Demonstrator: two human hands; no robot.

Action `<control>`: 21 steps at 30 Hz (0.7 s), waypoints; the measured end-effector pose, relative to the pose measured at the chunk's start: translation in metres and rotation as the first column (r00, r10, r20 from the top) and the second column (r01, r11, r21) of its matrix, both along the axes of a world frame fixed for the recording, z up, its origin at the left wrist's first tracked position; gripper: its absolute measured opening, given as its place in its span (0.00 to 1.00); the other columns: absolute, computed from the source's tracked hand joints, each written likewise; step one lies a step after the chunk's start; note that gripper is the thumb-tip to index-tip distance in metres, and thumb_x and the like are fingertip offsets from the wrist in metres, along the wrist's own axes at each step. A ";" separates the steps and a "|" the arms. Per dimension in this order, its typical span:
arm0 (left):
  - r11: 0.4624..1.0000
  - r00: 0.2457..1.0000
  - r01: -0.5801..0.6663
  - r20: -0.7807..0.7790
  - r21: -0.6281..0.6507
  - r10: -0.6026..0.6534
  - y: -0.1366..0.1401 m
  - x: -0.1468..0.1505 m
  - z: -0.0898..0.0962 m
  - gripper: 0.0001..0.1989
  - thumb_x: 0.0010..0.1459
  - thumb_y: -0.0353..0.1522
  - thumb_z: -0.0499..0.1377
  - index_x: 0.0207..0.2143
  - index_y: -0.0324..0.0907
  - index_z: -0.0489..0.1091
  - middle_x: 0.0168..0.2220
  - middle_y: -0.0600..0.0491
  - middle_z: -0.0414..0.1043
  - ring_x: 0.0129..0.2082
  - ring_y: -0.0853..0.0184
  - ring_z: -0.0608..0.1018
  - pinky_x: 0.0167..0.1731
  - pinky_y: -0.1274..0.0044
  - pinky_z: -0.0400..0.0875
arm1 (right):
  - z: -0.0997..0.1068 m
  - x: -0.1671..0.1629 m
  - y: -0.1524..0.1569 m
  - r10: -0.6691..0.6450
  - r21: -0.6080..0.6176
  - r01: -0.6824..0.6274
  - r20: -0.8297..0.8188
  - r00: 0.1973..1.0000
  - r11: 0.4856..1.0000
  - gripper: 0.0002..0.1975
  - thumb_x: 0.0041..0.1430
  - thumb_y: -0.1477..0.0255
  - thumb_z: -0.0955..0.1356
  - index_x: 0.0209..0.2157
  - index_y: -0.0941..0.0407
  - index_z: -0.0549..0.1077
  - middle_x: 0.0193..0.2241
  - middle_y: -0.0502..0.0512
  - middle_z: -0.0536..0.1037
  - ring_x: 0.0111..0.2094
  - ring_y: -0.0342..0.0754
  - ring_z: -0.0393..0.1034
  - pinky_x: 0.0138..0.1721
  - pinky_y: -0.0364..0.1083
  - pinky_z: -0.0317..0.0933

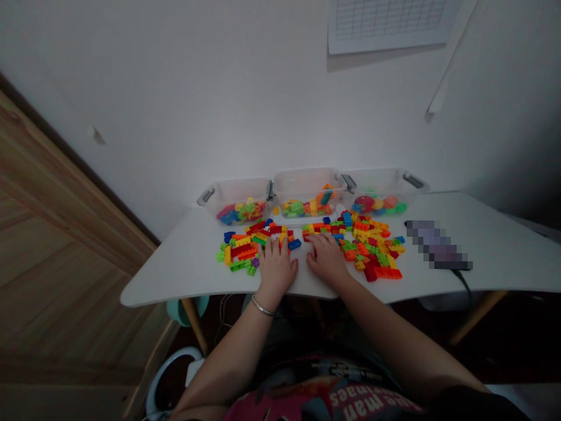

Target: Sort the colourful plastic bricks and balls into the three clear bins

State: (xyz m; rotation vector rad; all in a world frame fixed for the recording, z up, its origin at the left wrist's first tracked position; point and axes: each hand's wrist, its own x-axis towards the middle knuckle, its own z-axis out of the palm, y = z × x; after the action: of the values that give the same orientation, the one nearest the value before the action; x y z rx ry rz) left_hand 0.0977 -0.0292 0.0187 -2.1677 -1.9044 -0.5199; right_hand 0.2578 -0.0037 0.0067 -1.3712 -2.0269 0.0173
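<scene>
My left hand (276, 264) lies palm down with fingers spread at the inner edge of the left heap of toy building bricks (243, 248), its fingertips over some of them. A blue brick (295, 244) sits just right of those fingertips. My right hand (326, 256) rests on the table, fingers stretched forward and slightly bent, against the left side of the right brick heap (372, 242). A red brick (306, 237) is by its index fingertip. Both hands appear to hold nothing; what lies under the palms is hidden.
Behind the heaps stand three clear plastic boxes: a left box (236, 188), a middle box (302, 177) and a right box (381, 180), each with colourful pieces inside. A pixelated device (436, 244) with a cable lies on the white table (175, 263) at right.
</scene>
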 end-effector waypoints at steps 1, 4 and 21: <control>1.000 1.000 0.010 -0.005 -0.012 -0.010 0.001 0.000 -0.001 0.32 0.59 0.39 0.57 0.63 0.36 0.61 0.63 0.37 0.63 0.65 0.45 0.61 0.65 0.50 0.46 | -0.001 -0.001 0.000 0.029 -0.001 -0.029 0.037 0.999 1.000 0.24 0.55 0.74 0.66 0.55 0.59 0.71 0.55 0.62 0.73 0.58 0.60 0.60 0.62 0.60 0.54; 0.997 0.998 0.068 0.006 -0.035 -0.068 0.004 0.000 -0.002 0.31 0.60 0.37 0.55 0.64 0.39 0.59 0.64 0.39 0.61 0.63 0.48 0.64 0.64 0.51 0.49 | -0.004 -0.005 -0.001 0.114 -0.010 -0.113 0.130 0.985 0.993 0.27 0.57 0.72 0.66 0.60 0.54 0.68 0.61 0.58 0.68 0.63 0.59 0.56 0.65 0.62 0.47; 0.995 0.986 0.104 0.129 0.010 -0.104 0.007 -0.003 -0.006 0.28 0.59 0.34 0.55 0.62 0.40 0.61 0.63 0.40 0.63 0.61 0.52 0.66 0.65 0.51 0.45 | -0.003 -0.006 -0.002 -0.006 0.036 0.005 0.049 0.999 0.999 0.23 0.53 0.80 0.64 0.52 0.58 0.73 0.51 0.60 0.77 0.58 0.59 0.61 0.61 0.61 0.55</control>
State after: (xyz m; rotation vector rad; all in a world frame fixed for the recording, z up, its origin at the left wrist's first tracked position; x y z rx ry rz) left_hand 0.0945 -0.0227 0.0124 -2.2927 -1.8579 -0.6984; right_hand 0.2517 -0.0056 0.0038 -1.3673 -2.0542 -0.0556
